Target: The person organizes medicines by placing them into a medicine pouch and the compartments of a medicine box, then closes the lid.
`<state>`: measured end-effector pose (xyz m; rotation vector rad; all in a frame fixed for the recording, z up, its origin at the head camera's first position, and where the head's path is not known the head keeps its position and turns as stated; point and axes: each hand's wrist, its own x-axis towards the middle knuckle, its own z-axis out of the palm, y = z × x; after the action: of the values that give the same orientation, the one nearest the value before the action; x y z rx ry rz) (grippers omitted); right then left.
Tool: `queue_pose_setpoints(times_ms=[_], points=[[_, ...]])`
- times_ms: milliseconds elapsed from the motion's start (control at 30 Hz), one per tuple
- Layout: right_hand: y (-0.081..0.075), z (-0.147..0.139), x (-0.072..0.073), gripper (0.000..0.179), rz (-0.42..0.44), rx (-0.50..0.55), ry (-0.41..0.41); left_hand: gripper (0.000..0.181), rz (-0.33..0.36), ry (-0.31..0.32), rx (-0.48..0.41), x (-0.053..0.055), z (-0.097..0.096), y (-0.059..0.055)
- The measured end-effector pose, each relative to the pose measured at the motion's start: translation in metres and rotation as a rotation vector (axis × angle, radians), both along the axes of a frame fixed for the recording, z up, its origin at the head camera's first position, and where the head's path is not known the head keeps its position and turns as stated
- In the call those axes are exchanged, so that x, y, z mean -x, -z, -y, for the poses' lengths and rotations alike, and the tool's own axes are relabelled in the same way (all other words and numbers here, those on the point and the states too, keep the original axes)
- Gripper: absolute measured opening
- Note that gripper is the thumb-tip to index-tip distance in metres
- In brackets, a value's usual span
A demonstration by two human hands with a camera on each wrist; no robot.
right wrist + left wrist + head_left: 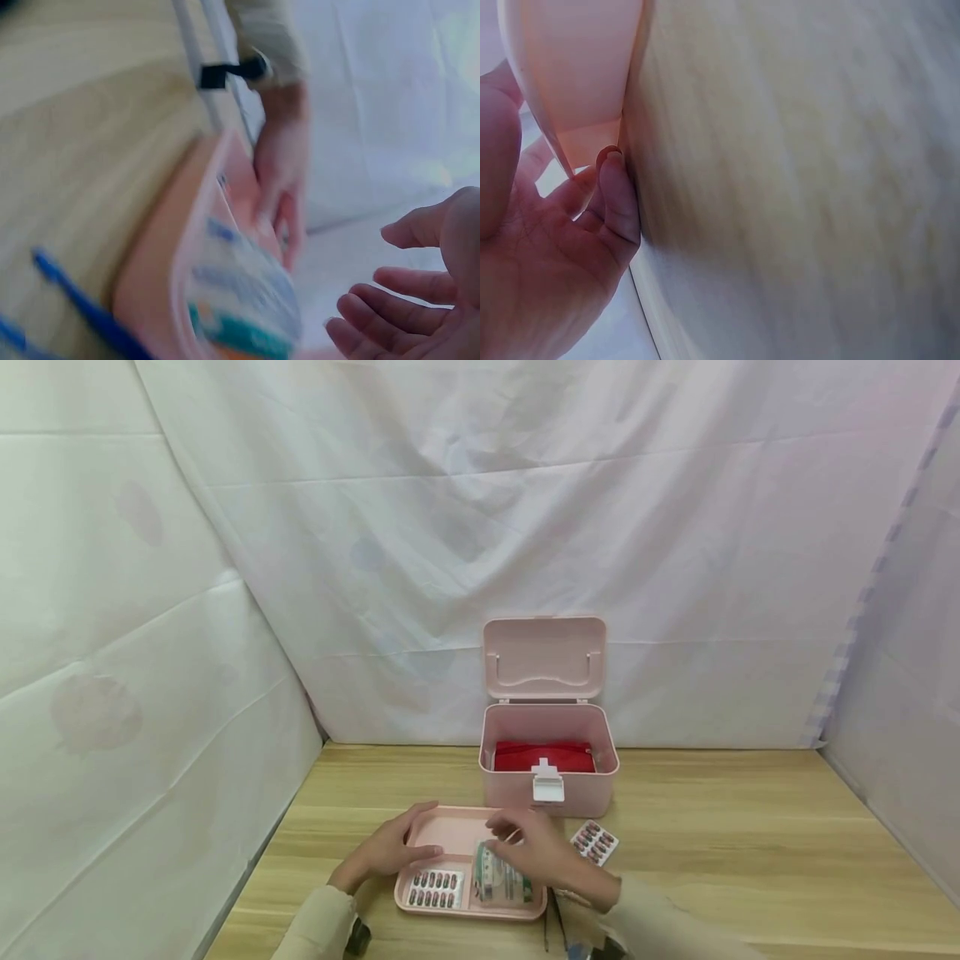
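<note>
My left hand [388, 847] grips the left side of a shallow pink divided tray [459, 835]. In the left wrist view its fingers [615, 195] curl about the tray's edge. Over the tray's right half hovers my right hand [538, 853], fingers loosely bent and apart; the right wrist view shows nothing in them. Below it a clear plastic packet with green and white print [495, 881] lies in the right compartment, partly covered by the hand in the head view. A blister pack of capsules [435, 890] fills the front left compartment.
Behind the tray stands a pink box [506, 789] with its lid [545, 652] raised and a red pouch [536, 757] inside. Another capsule blister pack [595, 842] lies on the wooden table right of the tray. A slim blue tool [90, 307] lies close to the tray's right side.
</note>
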<state>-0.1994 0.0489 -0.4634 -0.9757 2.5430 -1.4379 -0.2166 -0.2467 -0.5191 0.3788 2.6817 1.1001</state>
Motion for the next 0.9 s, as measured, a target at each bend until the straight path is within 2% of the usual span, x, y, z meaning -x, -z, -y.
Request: queue_pose_setpoints(times_ms=[233,467,700,900], points=[[-0.009,-0.048,0.01,0.02,0.087,-0.073,0.087,0.078,0.003,-0.002,0.001,0.001,0.001,0.0],[-0.009,-0.087,0.015,0.019,0.053,-0.106,0.123,0.078,0.013,-0.005,0.005,0.002,0.001,-0.001],[-0.004,-0.117,0.019,0.022,0.057,-0.165,0.218,0.08,0.016,-0.002,0.005,0.002,0.0,0.001],[0.009,-0.133,0.024,0.026,0.143,-0.206,0.316,0.081,0.022,-0.007,-0.007,0.003,0.0,0.002]])
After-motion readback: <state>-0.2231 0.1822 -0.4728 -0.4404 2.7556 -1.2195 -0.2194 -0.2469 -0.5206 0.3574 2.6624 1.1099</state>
